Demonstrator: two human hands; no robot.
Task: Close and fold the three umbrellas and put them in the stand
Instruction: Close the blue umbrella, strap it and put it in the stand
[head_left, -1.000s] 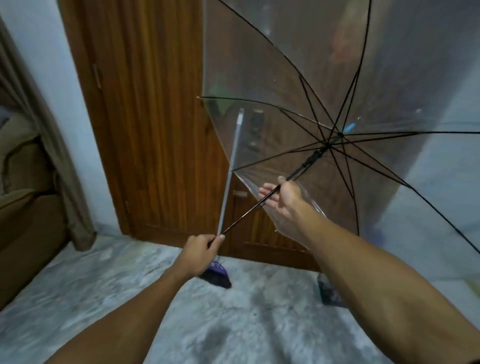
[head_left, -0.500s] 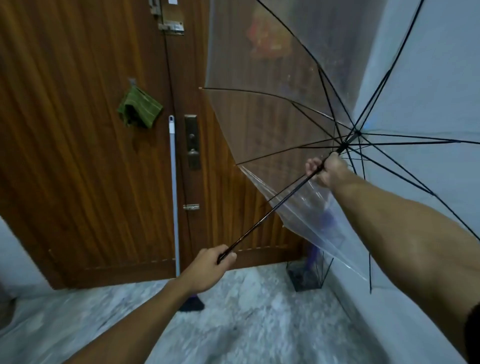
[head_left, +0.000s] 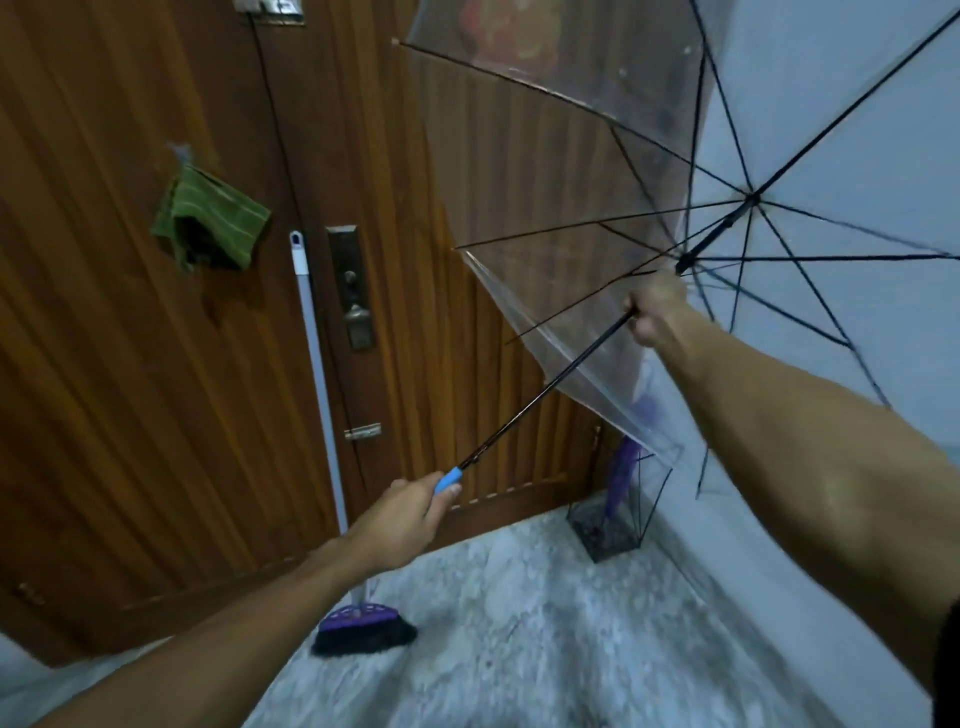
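Observation:
An open transparent umbrella (head_left: 561, 218) with black ribs fills the upper right, its canopy facing the door and the wall. My left hand (head_left: 400, 519) grips its blue handle (head_left: 448, 479) low at centre. My right hand (head_left: 657, 312) grips the black shaft (head_left: 540, 396) high up, just below the runner. A black wire umbrella stand (head_left: 610, 525) sits on the floor in the corner by the door. A folded purple umbrella (head_left: 621, 475) stands inside it, partly hidden behind the canopy's edge.
A wooden door (head_left: 130, 364) fills the left and centre, with a lock plate (head_left: 350, 286) and a green cloth (head_left: 210, 221) hanging on it. A broom (head_left: 358, 626) with a pale handle leans against the door. A light wall (head_left: 831, 104) rises on the right above the marble floor (head_left: 519, 649).
The view has swung right and closer to the door and corner. My right hand has slid up the shaft towards the runner. The stand has come into clearer view. The canopy remains open.

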